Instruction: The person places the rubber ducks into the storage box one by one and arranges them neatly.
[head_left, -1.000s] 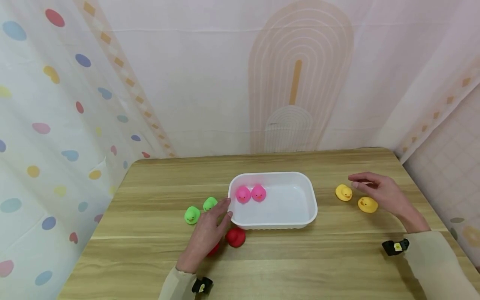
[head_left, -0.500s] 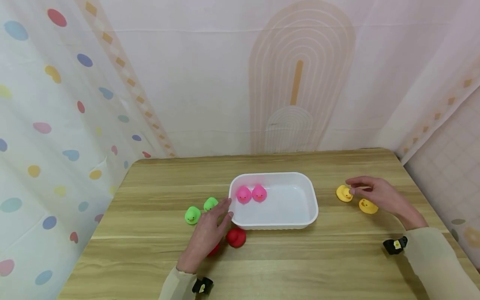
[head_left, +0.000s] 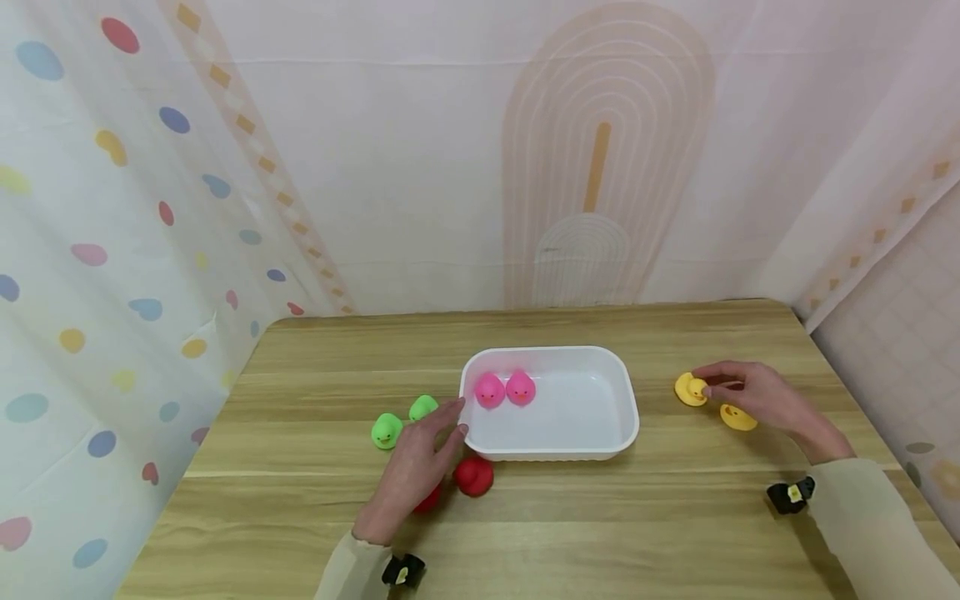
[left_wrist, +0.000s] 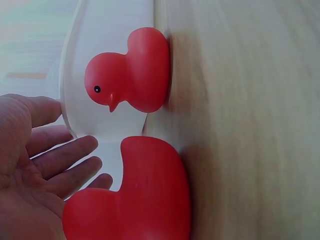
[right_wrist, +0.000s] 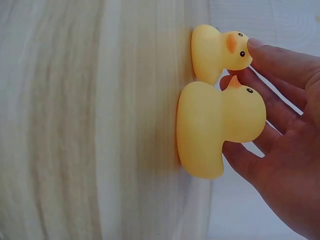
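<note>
My left hand (head_left: 415,458) rests at the left end of a white tray (head_left: 555,455), fingertips at its rim, fingers loosely extended. Two pink rubber ducks (head_left: 490,390) sit inside the tray on the left. Beneath and beside this hand stand two red rubber ducks (left_wrist: 127,72), one partly covered by it in the head view. My right hand (head_left: 768,402) has its thumb and forefinger about the head of the farther yellow rubber duck (right_wrist: 207,52), which stands on the table. Under the palm is a nearer yellow rubber duck (right_wrist: 200,130), partly hidden in the head view.
Two green rubber ducks (head_left: 386,431) stand left of the tray, one partly behind the left hand. The wooden table (head_left: 585,533) runs back to a patterned curtain (head_left: 405,183). Black straps with small devices (head_left: 791,496) sit at both wrists.
My right hand has lowered slightly and come to the farther yellow duck, its thumb now at the duck's head. The left hand and the tray have stayed in place.
</note>
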